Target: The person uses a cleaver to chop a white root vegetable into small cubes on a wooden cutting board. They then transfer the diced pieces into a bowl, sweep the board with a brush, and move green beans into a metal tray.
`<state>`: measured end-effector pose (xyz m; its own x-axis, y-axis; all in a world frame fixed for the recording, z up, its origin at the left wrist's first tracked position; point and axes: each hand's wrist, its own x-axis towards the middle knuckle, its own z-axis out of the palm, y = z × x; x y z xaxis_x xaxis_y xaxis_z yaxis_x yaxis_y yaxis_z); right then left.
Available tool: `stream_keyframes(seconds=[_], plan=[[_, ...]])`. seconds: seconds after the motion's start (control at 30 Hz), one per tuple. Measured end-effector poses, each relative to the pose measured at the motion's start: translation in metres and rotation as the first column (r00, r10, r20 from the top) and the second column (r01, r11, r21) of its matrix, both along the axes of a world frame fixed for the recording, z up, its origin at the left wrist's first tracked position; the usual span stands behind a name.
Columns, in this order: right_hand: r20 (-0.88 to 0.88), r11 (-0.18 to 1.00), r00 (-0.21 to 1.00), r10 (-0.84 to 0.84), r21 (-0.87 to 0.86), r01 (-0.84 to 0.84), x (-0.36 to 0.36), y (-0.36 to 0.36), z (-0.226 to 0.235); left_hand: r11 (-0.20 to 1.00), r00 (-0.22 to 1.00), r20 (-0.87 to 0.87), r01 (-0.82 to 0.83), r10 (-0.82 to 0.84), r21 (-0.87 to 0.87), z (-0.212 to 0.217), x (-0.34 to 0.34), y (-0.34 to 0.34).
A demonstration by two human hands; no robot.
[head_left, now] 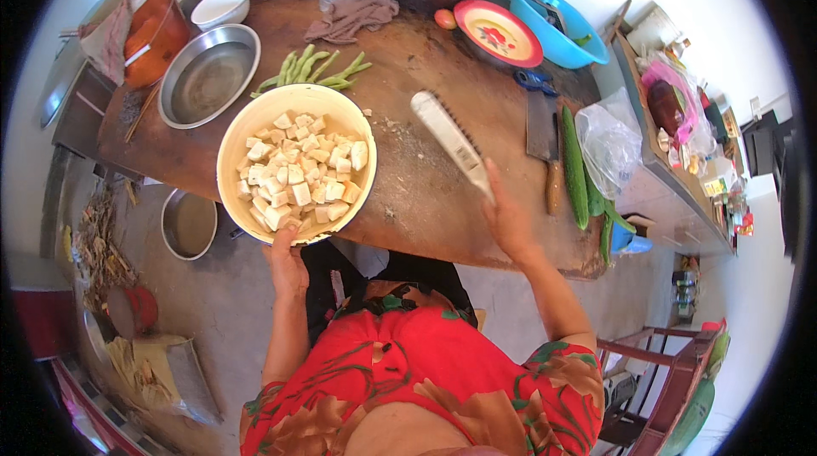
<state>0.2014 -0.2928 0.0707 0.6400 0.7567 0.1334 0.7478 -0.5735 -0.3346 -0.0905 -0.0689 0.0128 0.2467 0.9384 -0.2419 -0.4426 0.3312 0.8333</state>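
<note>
Red floral shirt [417, 392] fabric lies nearest the camera. Ahead of it, a cream bowl [294, 99] of pale cubes [298, 171] is positioned at the near edge of the table [400, 201]. The left hand [288, 265] grips the bowl: thumb on the near rim, remaining fingers mostly hidden underneath. The right hand [508, 222] is closed around the end of a white brush [447, 137], held over the table to the bowl's right. Dark bristles line the brush's far side. Green beans [311, 69] lie just beyond the bowl. A cleaver [541, 126] and a cucumber [574, 171] lie right of the brush.
</note>
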Motion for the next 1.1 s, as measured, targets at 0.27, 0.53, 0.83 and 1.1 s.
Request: stream_keyframes(seconds=[0.27,0.53,0.83,1.1], plan=[[0.158,0.961,0.955,-0.249,0.159,0.225,0.013,-0.097,0.008,1.0,1.0,0.026,0.013,-0.013,0.012,-0.006,0.002,0.001],[0.039,0.958,0.959,-0.279,-0.051,0.281,-0.027,-0.085,-0.047,1.0,0.999,0.037,0.021,-0.021,-0.004,-0.001,0.002,0.005],[-0.263,0.963,0.963,-0.062,0.238,0.127,-0.055,-0.015,-0.023,0.998,0.999,-0.011,-0.053,0.053,-0.018,0.006,-0.007,0.014],[-0.27,0.902,0.911,-0.313,0.216,0.374,-0.057,-0.114,-0.022,0.996,0.996,-0.027,0.085,-0.085,0.012,0.011,-0.097,0.034]])
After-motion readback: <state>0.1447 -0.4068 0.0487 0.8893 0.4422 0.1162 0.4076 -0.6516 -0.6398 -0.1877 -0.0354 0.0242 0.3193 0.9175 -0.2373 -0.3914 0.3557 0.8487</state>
